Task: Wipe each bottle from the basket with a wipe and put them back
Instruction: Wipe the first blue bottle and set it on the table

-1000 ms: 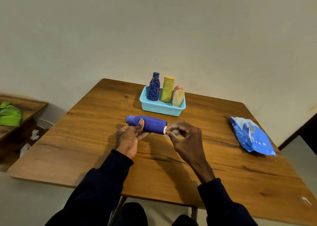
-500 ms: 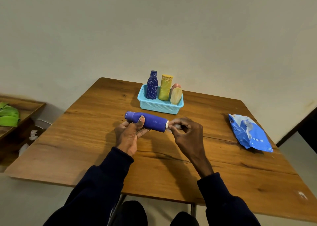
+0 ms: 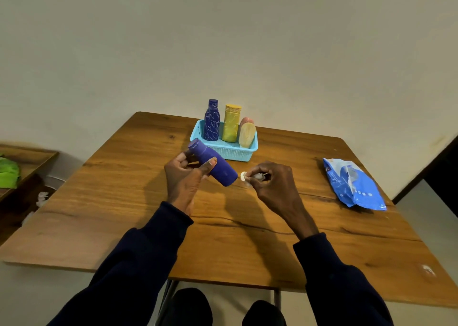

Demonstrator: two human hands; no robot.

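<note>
The purple bottle [image 3: 221, 169] has tilted, cap end raised toward the basket [image 3: 231, 149] — the left hand [image 3: 183, 179] grips it above the table [image 3: 247, 239]; the right hand [image 3: 272, 184] pinches a white wad [image 3: 257, 176], now just apart from its base.

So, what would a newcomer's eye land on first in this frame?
The purple bottle, held tilted over the table in the left hand, with the right hand beside its base pinching a small white wad, seemingly a wipe. Behind them a turquoise basket holds a dark blue bottle, a yellow bottle and a cream bottle. A blue wipe pack lies on the table's right side.
</note>
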